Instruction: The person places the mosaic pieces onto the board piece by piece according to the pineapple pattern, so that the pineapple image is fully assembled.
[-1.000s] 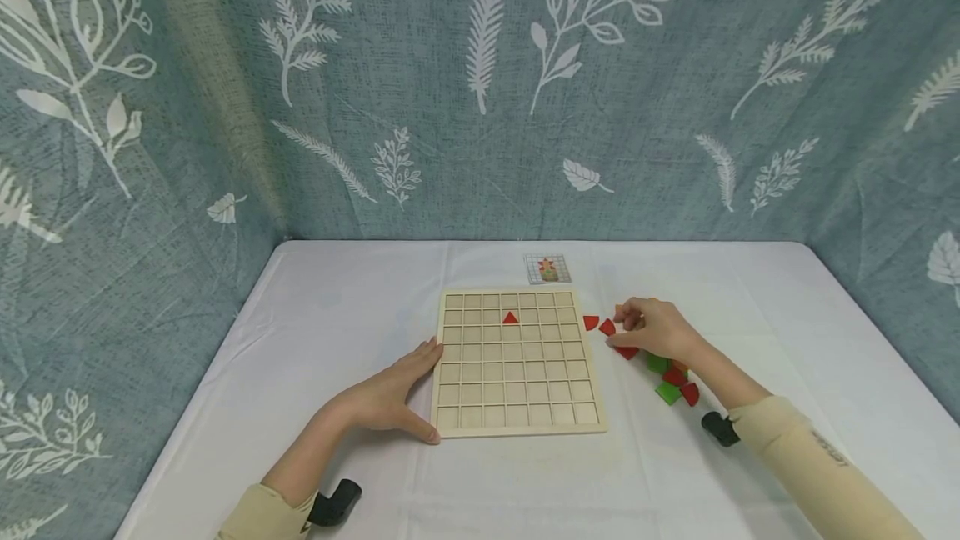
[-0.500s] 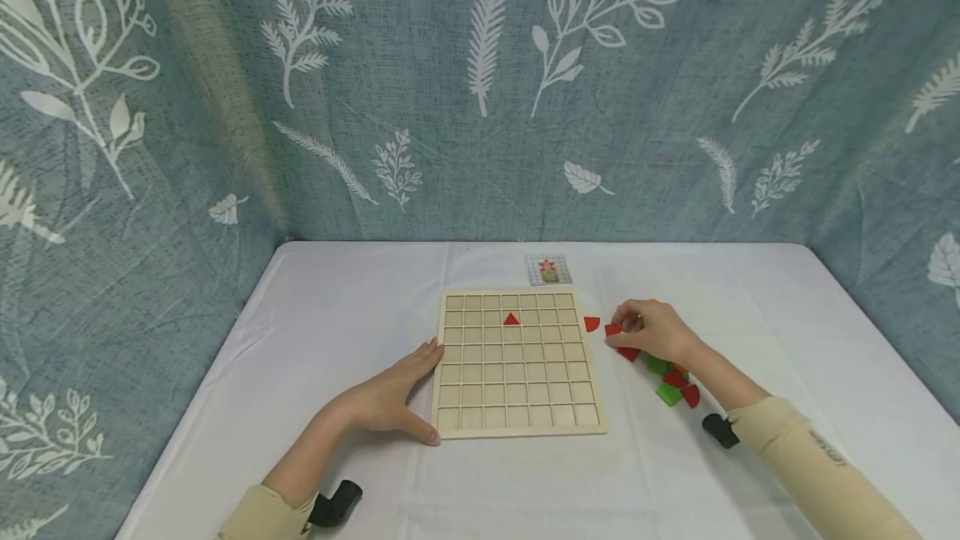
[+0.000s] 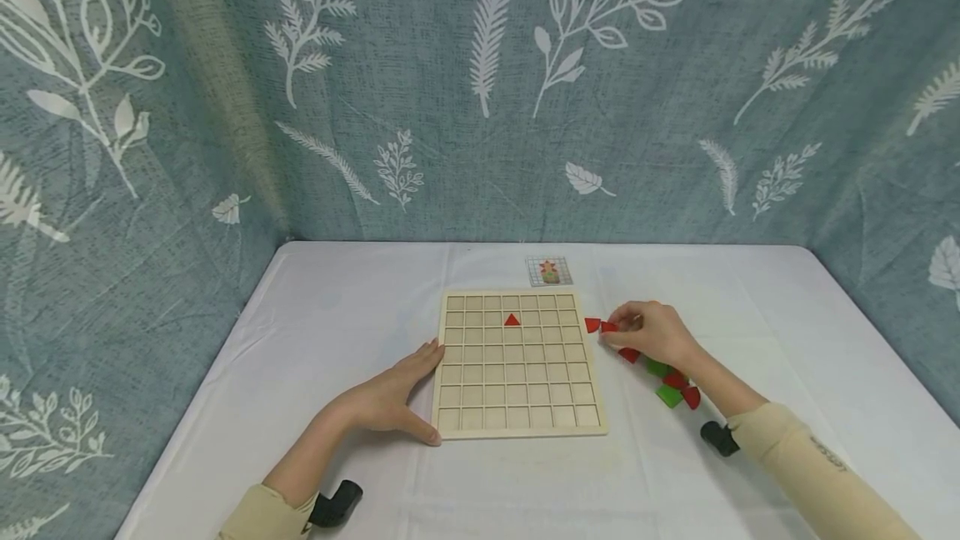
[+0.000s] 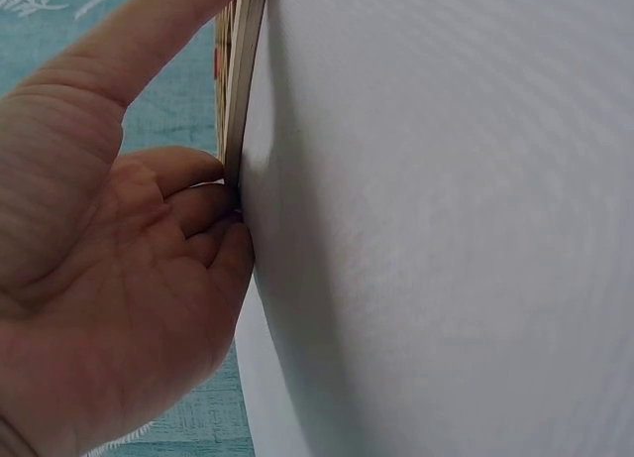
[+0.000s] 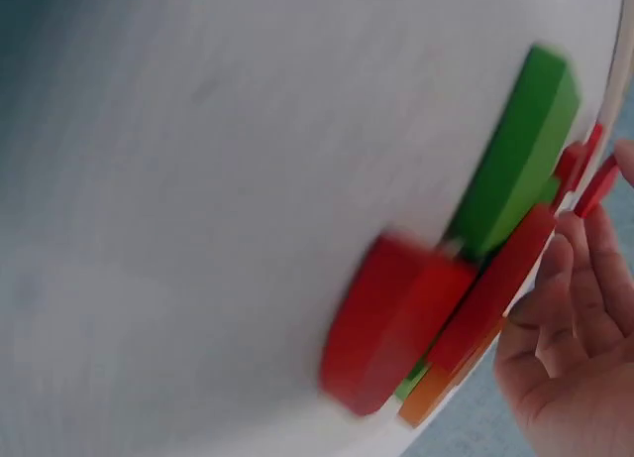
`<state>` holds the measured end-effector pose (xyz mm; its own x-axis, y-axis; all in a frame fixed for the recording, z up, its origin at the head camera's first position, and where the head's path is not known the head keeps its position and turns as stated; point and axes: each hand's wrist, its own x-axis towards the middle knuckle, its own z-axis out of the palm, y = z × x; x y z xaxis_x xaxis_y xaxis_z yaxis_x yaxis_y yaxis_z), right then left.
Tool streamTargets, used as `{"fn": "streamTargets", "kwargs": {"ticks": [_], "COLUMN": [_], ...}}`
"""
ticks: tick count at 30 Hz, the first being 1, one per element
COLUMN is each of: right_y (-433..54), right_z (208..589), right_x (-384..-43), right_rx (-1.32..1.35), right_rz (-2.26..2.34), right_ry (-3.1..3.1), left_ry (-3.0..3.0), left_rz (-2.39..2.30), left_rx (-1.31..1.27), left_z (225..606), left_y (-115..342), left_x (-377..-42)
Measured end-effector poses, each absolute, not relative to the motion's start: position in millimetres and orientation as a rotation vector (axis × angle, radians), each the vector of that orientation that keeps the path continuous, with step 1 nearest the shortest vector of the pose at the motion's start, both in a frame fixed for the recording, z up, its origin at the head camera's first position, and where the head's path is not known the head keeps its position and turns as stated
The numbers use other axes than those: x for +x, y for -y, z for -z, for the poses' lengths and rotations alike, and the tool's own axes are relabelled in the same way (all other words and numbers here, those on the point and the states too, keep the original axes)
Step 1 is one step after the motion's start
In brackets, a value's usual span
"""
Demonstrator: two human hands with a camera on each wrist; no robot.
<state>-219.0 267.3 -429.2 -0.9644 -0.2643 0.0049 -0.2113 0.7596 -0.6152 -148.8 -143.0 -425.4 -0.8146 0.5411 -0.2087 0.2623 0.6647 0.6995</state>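
My left hand (image 3: 390,394) rests along the left side of a pale wooden grid board (image 3: 517,373), fingers and thumb stretched against its edge. The left wrist view shows the fingertips right at the board's side (image 4: 238,100). A red triangle (image 3: 512,320) lies in a cell of the second row. Right of the board, my right hand (image 3: 652,333) pinches a small red block (image 3: 609,327) between thumb and fingertips. In the right wrist view this block (image 5: 598,187) is partly covered by the thumb. A red quarter-circle block (image 3: 592,325) lies close by, at the board's right edge.
Loose blocks lie under and beside the right forearm: a green block (image 3: 670,396), a red rounded block (image 3: 692,397) and an orange block (image 5: 426,398). A small picture card (image 3: 549,271) lies behind the board. A patterned curtain (image 3: 450,148) closes off the table's back.
My right hand has taken hold of the red block beside the board and moved slightly left with it, close to the quarter-circle block. The left hand and the board have stayed in place.
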Motion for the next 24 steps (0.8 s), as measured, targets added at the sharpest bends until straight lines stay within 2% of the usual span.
{"fn": "streamTargets", "kwargs": {"ticks": [8, 18, 24], "right_y": [-244, -201, -179], "right_z": [425, 427, 427], "right_x": [-215, -221, -226], "right_rx": [-0.303, -0.393, -0.46], "right_rz": [1.185, 1.213, 1.073], "right_ry": [-2.825, -2.815, -2.834], "left_ry": [-2.489, -2.481, -2.486], "left_rz": [-0.941, -0.942, -0.941], "left_rx": [0.63, 0.631, 0.638], "left_z": [426, 427, 427], "left_y": [143, 142, 143], "left_x": [-149, -149, -150]}}
